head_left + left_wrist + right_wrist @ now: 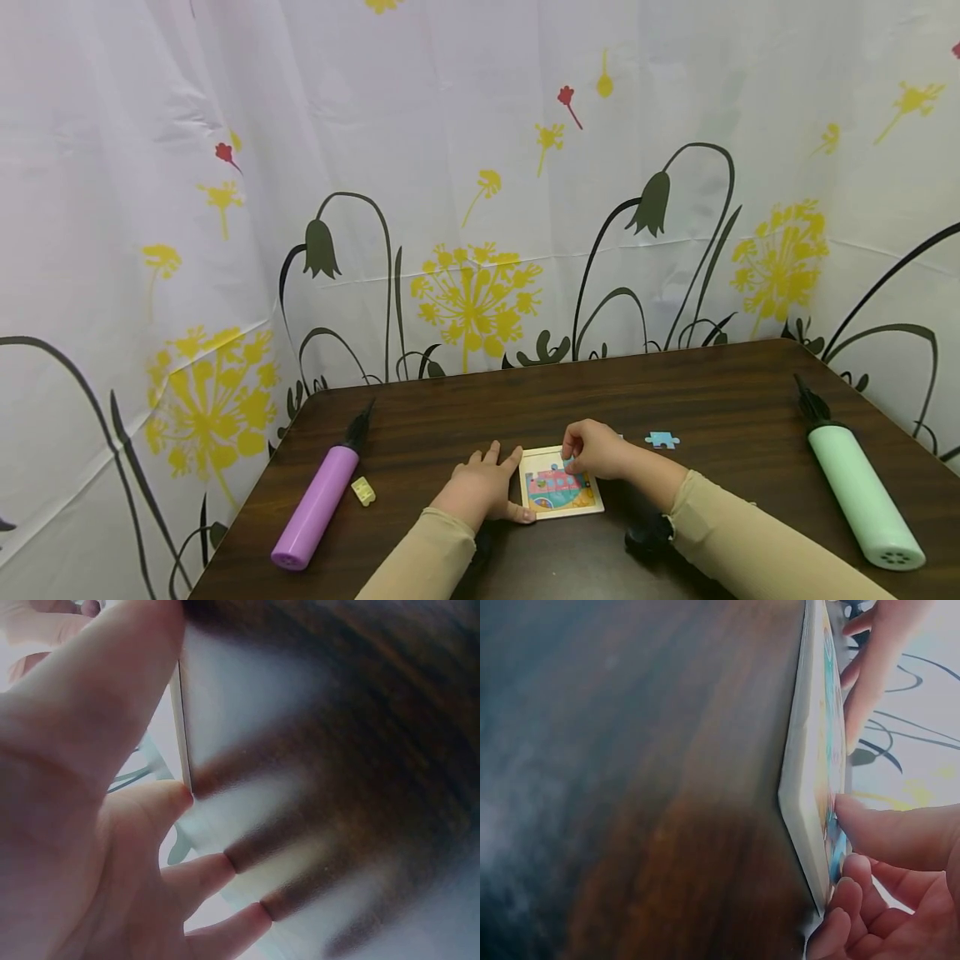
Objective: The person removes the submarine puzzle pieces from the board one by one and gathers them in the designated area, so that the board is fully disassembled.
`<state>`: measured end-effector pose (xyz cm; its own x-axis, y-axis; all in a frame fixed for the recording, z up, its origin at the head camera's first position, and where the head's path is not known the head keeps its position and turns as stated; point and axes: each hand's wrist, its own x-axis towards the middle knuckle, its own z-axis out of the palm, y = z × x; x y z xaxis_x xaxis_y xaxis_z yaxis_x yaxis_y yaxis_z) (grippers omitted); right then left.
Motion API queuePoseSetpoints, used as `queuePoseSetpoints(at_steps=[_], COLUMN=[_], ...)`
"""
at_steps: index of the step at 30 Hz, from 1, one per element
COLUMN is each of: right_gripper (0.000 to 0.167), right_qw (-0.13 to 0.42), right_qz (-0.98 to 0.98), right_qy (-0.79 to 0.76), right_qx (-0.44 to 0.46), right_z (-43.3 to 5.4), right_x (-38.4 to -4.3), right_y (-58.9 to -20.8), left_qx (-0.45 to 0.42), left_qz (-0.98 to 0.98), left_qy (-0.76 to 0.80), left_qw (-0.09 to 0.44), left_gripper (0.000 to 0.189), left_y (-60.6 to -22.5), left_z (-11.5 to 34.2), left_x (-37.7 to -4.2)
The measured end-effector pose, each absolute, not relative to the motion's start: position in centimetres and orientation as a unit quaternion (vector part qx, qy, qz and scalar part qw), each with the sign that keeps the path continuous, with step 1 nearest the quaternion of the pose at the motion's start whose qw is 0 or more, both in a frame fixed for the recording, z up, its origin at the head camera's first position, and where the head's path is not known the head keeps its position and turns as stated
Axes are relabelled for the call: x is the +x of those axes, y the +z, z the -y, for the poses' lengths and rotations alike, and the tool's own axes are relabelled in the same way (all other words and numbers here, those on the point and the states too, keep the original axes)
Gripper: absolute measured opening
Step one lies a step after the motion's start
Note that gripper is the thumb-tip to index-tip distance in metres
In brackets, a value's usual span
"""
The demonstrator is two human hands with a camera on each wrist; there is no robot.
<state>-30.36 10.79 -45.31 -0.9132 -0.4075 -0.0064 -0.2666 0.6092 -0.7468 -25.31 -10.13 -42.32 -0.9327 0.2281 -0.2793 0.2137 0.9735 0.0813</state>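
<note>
A small wooden jigsaw tray [568, 513] with a colourful, partly filled picture lies flat on the table. My left hand [480, 487] is spread along its left side, the thumb near the lower left corner and fingertips at the upper left edge. In the left wrist view, the fingers [199, 881] are stretched out and touch the table. My right hand [596, 450] is at the tray's upper right, pinching a light blue jigsaw piece [840, 851] between thumb and fingers. That piece is at the picture's surface; whether it is seated is hidden by the fingers.
A loose light blue jigsaw piece [662, 439] lies beyond the right forearm. A purple hand pump [318, 504] and a pale yellow block [363, 492] lie to the left. A mint green hand pump [862, 496] lies at the right. A flowered curtain [465, 167] hangs behind the table.
</note>
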Motion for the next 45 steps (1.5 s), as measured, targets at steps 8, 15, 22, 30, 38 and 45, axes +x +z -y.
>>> queuePoseSetpoints(at_steps=[8,15,22,30,38,45], right_gripper=[0.021,0.021,0.017,0.015,0.014,0.016], right_qw=[0.083,0.071,0.044,0.02,0.022,0.046], right_qz=[-0.898,-0.902,-0.9,-0.912,-0.927,-0.937], right_qy=[-0.39,-0.381,-0.383,-0.367,-0.331,-0.303], right_qx=[-0.187,-0.19,-0.204,-0.185,-0.177,-0.169], right_z=[-10.7,-10.6,-11.9,-17.0,-24.4,-28.6], right_x=[-30.5,-30.4,-30.5,-31.6,-31.8,-31.0], right_y=[-45.3,-45.3,-43.8,-41.6,-40.5,-41.6], left_qx=[0.111,0.113,0.116,0.115,0.115,0.12], left_qz=[-0.983,-0.982,-0.982,-0.982,-0.981,-0.981], left_qy=[0.028,0.024,0.024,0.031,0.034,0.035], left_qw=[0.147,0.146,0.144,0.148,0.154,0.149], left_gripper=[0.102,0.102,0.102,0.102,0.103,0.103], left_y=[-42.3,-42.3,-42.4,-42.6,-42.7,-42.5], left_z=[10.2,10.2,10.2,10.3,10.4,10.3], left_x=[-25.4,-25.3,-25.4,-25.4,-25.5,-25.5])
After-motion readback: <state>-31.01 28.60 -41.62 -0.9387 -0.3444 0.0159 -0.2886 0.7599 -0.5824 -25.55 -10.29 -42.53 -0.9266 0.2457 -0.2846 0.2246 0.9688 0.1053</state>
